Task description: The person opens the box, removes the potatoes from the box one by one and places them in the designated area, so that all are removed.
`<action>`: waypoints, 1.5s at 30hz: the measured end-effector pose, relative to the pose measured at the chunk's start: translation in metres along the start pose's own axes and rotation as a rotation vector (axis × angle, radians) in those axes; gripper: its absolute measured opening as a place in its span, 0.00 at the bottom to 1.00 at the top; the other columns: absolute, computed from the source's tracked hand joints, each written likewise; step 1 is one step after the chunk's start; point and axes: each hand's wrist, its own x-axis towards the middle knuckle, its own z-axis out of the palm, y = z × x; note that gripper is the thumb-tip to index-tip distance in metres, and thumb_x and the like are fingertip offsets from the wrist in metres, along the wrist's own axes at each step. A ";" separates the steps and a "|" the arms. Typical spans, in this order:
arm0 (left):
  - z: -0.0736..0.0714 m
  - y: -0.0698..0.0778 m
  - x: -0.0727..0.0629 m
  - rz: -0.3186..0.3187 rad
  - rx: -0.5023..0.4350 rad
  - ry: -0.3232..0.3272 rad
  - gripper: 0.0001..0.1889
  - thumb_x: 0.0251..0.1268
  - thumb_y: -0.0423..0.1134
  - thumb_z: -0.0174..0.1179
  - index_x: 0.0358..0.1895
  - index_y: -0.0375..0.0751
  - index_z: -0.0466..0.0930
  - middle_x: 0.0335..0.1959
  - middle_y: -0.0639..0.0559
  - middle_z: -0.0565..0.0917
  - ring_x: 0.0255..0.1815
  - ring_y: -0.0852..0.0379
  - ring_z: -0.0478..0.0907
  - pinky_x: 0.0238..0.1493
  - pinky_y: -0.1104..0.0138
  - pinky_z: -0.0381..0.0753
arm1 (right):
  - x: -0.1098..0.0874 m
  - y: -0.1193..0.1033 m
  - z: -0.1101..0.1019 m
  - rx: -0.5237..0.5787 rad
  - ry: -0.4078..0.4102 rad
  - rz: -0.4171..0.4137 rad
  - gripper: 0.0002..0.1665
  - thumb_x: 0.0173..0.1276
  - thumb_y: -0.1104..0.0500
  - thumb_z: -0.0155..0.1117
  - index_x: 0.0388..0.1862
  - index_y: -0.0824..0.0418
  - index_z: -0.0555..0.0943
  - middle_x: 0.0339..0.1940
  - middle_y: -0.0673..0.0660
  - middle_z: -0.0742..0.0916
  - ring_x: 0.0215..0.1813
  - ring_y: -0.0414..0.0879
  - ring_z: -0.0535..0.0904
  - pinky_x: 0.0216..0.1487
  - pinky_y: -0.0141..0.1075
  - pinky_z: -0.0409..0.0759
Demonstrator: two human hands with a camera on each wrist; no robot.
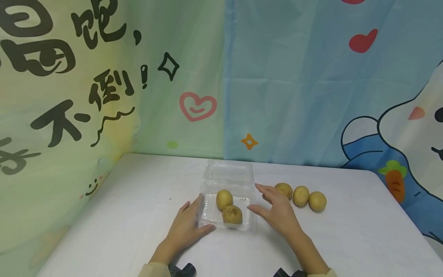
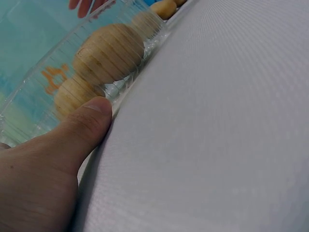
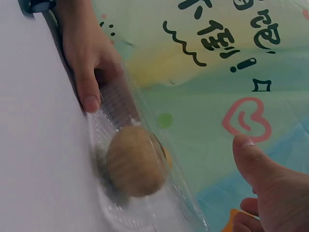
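Head view: left hand (image 1: 187, 227) grips box (image 1: 211, 209); right hand (image 1: 279, 214) spread, empty. I judge box light, flimsy, best held low; potatoes (image 1: 232, 215) firm.

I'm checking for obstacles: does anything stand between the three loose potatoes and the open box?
Yes: in the head view, the right hand is between the box and the three loose potatoes. The lid is folded back, not covering the box.

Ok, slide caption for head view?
Left hand holds clear box, two potatoes inside, three potatoes outside; right hand hovers nearby.
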 end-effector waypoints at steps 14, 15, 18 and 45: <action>0.000 0.001 0.000 -0.012 0.000 -0.013 0.55 0.47 0.67 0.64 0.72 0.33 0.55 0.70 0.44 0.67 0.70 0.52 0.66 0.75 0.53 0.54 | 0.011 -0.024 0.034 -0.121 -0.137 -0.038 0.38 0.48 0.46 0.76 0.58 0.59 0.79 0.55 0.54 0.84 0.52 0.52 0.83 0.53 0.42 0.83; 0.000 0.001 0.000 -0.012 0.000 -0.011 0.55 0.47 0.67 0.64 0.72 0.33 0.55 0.70 0.44 0.67 0.70 0.52 0.66 0.75 0.53 0.54 | 0.011 -0.026 0.036 -0.137 -0.145 -0.040 0.38 0.48 0.45 0.76 0.57 0.60 0.80 0.55 0.54 0.84 0.53 0.52 0.82 0.54 0.43 0.82; -0.001 0.002 0.000 -0.010 0.002 -0.012 0.55 0.48 0.67 0.64 0.72 0.33 0.55 0.70 0.44 0.67 0.70 0.53 0.66 0.75 0.53 0.54 | 0.013 -0.030 0.039 -0.176 -0.169 -0.039 0.38 0.47 0.44 0.75 0.57 0.60 0.80 0.55 0.55 0.84 0.57 0.53 0.80 0.58 0.46 0.79; -0.001 0.001 0.000 -0.020 0.022 -0.037 0.55 0.49 0.68 0.62 0.73 0.34 0.53 0.71 0.46 0.66 0.71 0.54 0.64 0.76 0.54 0.53 | 0.017 -0.044 0.049 -0.301 -0.226 -0.030 0.20 0.46 0.42 0.76 0.23 0.55 0.81 0.14 0.44 0.72 0.18 0.36 0.61 0.17 0.28 0.57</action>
